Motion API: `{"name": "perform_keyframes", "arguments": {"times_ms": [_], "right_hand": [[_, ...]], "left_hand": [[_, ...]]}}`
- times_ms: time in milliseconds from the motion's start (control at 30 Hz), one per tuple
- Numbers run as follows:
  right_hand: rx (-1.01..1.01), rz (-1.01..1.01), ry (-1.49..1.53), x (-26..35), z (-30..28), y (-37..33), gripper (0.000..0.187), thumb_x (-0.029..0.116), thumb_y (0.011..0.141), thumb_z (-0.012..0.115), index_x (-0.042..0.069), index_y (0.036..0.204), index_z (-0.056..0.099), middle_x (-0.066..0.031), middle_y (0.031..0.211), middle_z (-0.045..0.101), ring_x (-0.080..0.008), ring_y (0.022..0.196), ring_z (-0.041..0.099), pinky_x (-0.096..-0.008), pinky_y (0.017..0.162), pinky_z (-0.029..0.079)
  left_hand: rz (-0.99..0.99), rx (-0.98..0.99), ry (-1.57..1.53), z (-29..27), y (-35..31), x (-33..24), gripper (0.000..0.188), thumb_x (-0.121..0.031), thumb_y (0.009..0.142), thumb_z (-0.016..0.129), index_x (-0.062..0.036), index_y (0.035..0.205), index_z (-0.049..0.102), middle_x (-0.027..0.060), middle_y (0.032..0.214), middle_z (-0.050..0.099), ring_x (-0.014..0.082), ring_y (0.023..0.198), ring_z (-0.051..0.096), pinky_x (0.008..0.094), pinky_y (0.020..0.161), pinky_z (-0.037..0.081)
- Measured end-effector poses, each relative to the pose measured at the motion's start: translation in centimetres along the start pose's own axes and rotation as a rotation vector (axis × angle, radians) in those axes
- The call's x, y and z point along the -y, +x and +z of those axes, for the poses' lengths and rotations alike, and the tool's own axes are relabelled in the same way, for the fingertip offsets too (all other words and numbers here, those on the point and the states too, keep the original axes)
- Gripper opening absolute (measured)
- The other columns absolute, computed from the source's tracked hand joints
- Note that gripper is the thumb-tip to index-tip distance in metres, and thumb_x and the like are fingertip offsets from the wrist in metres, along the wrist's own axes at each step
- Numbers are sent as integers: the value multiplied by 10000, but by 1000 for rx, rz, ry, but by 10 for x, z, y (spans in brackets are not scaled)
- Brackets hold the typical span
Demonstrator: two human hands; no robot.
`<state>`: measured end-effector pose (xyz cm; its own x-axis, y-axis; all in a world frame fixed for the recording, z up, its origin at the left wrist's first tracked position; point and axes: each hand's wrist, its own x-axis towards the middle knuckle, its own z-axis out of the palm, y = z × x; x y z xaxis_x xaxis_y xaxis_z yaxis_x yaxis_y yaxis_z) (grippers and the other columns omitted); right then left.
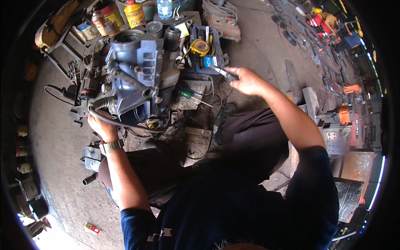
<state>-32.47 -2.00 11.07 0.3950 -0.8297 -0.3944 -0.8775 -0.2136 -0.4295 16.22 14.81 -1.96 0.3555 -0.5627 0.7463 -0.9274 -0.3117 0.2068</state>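
Note:
In front of me stands a grey metal machine housing (pixel 133 68) with a round opening on top and slots in its side. At its lower left, my left hand (pixel 103 126) is closed around a dark cable (pixel 125 124) beside a ribbed sleeve (pixel 104 102). My right hand (pixel 248 81) is out to the right, gripping a slim tool with a dark handle and pale metallic front (pixel 225 73). The tool's tip points left, close to a blue box (pixel 207 62) in a grey plastic toolbox (pixel 215 50). Its exact kind is unclear.
A yellow tape measure (pixel 200 47) lies on the toolbox. A green-handled screwdriver (pixel 187 94) rests below it. Behind stand a yellow bottle (pixel 134 14), a clear bottle (pixel 164 9) and cans. A coiled cable (pixel 219 11) tops a box; metal parts line the right.

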Motion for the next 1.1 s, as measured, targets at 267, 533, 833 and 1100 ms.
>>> {"name": "perform_keyframes", "arguments": {"times_ms": [267,533,833,1100], "right_hand": [[-110,-320,-636,-36,-39,88,675,-55,846,583,246,1450,591,-62,1422,617,-326,1384,482,-555,1191,296],[-133,-423,-556,-45,-30,161,449,-55,874,582,121,1277,677,-96,1412,603,-297,1396,477,-527,1219,301],[-43,-501,-550,23,-3,181,690,302,896,775,298,1524,487,-83,1603,397,-322,1460,382,-472,1237,354],[-242,-611,-308,-22,-36,210,423,104,862,758,183,1274,708,-55,1237,633,-291,1259,541,-431,1138,443]], "left_hand": [[-362,23,-252,0,-4,1,246,-93,1052,480,81,1114,643,225,955,681,331,836,615,447,765,476],[-627,201,-358,-24,11,-24,336,-184,1074,389,19,1167,639,181,1032,694,287,898,647,423,809,518],[-469,115,-133,-17,-13,9,293,-188,901,708,-22,1141,683,91,986,750,229,823,686,368,764,543],[-359,141,-19,-20,-21,19,226,-198,878,693,-27,1022,726,133,908,742,304,769,685,430,699,516]]}}
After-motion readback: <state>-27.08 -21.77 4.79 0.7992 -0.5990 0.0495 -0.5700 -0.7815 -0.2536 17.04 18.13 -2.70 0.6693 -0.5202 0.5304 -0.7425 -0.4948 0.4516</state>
